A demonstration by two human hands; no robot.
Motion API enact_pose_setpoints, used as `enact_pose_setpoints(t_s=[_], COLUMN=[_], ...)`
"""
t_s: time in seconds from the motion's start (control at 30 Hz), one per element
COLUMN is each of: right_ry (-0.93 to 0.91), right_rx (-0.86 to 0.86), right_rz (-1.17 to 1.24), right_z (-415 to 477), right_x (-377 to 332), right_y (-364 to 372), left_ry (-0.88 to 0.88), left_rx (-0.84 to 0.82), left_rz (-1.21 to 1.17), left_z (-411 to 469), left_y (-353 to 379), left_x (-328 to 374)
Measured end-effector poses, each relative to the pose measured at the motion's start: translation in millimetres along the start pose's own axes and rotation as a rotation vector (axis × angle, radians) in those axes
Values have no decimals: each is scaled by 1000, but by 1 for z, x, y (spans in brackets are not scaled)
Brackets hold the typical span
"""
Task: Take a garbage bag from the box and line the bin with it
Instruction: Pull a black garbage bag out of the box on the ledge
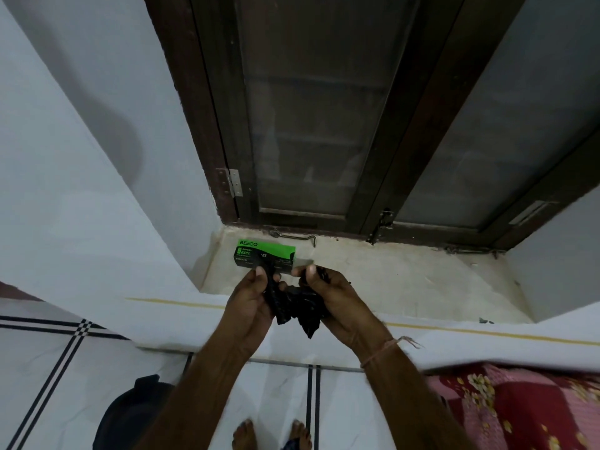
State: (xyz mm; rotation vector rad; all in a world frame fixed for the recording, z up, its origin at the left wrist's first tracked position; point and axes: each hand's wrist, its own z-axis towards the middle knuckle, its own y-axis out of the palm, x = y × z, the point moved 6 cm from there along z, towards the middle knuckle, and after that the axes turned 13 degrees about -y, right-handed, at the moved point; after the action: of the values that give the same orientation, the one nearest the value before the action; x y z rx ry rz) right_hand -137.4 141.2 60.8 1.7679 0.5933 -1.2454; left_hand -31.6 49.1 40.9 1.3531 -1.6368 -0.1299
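Down at lower left, the dark bin (136,414) sits on the floor tiles (48,368). Green box (264,252) lies on the window sill (406,277). Just in front, left hand (251,303) pinches one end of the crumpled black garbage bag (300,308), right hand (339,302) grips the other.

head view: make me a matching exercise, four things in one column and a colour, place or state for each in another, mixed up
Things
1. garbage bag
2. box
3. wrist thread
4. patterned cloth

Descriptions
a. red with flowers, at the lower right
b. green, lying on the sill below the window
c. black and crumpled, held by the left hand and the right hand
d. thin and pinkish, tied round a wrist

Pairs: 1-c, 2-b, 3-d, 4-a
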Motion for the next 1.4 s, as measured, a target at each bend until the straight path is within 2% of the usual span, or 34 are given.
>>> enact_pose_setpoints(t_s=[0.13, 0.47, 0.77, 1.13, 1.4], right_ry=[-42, -45, -26, -43, -96], right_rx=[84, 63, 87, 187, 380], right_rz=[-49, -332, -462, -460, -460], right_z=[2, 6, -3, -15, -18], right_x=[1, 6, 4, 0, -2], right_y=[-6, -7, -14, -29, -54], left_ry=[31, 80, 145, 186, 227], left_rx=[-9, 24, 17, 55, 87], left_rz=[-15, -14, 203, 475, 666], left_z=[2, 4, 17, 20, 18], left_y=[-3, 2, -13, -18, -19], left_x=[7, 22, 36, 41, 42])
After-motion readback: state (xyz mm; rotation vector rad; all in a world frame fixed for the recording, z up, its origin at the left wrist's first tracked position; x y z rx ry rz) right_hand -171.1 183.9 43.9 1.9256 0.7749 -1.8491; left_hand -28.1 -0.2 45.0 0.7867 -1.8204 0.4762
